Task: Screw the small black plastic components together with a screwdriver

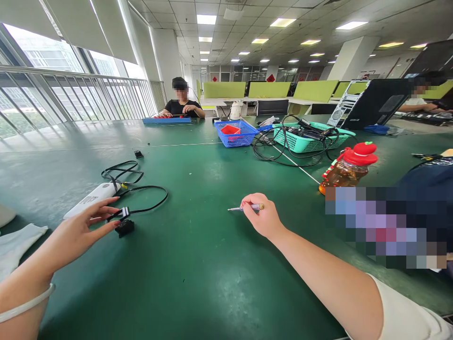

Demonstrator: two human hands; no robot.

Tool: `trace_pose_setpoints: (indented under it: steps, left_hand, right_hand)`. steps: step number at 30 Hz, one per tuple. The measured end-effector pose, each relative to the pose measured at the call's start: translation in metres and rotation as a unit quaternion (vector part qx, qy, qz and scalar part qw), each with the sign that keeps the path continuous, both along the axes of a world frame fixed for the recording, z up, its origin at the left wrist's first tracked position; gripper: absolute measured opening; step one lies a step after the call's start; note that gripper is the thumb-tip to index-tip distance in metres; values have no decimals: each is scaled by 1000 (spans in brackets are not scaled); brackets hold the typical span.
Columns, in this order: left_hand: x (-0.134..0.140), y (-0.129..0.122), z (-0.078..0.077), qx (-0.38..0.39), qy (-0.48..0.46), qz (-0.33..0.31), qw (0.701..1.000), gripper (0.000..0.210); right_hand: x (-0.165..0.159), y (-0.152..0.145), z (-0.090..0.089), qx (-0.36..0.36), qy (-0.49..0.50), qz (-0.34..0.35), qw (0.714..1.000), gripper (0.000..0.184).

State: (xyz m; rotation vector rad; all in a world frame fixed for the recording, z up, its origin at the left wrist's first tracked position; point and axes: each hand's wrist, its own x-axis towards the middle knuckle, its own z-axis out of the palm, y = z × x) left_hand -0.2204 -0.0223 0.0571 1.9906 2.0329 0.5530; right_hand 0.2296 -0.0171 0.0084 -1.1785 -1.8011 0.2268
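My right hand [262, 216] is closed around a small screwdriver [255, 207] with a see-through handle, its metal tip pointing left above the green table. On the left, my left hand [87, 226] has its fingers spread. Between its thumb and fingers lies the dark-and-white end piece of a black cable [123, 213]. My thumb tip reaches a small black block [125, 228]; whether it presses on it I cannot tell. Just beyond the hand lies a white power strip [92, 199], partly covered by my fingers.
Farther off are another small black piece [138, 154], a blue basket [236, 134] with a red tray, and a green basket [300, 141] of cables. A red-lidded jar [348, 167] stands right. A person [181, 101] sits across the green table [198, 274]. White cloth [17, 248] lies left.
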Motion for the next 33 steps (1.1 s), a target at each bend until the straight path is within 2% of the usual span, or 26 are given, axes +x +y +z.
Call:
trace_pose_setpoints:
  steps: [3,7,14,19,23,26,29,31,33]
  left_hand:
    - [7,-2,1,-20,44,-45,998,70]
    - [10,0,-1,-38,89,-59,994,61]
    - [7,3,-8,-72,57,-72,993,68]
    - [16,0,-1,-40,56,-57,996,58]
    - [63,-8,7,42,23,-102,994,52]
    - [116,-8,5,34,26,-203,978,47]
    - [166,7,-2,47,36,-289,955,42]
    - [192,25,-10,69,27,-294,953,40]
    - [212,43,-18,59,8,-268,962,41]
  right_hand:
    - [0,0,0,1,-5,1,1000,23]
    - [1,0,0,-6,-7,3,1000,23]
    - [0,0,0,-5,-7,3,1000,24]
    - [-1,-2,3,15,0,11,1000,23]
    - [-3,-5,5,41,11,34,999,19]
    - [-7,-5,2,55,-10,61,997,14]
    - [-10,-3,-1,64,-48,77,994,15]
    - [-10,-3,-1,72,-64,78,992,15]
    - [-9,-4,2,83,-67,74,992,13]
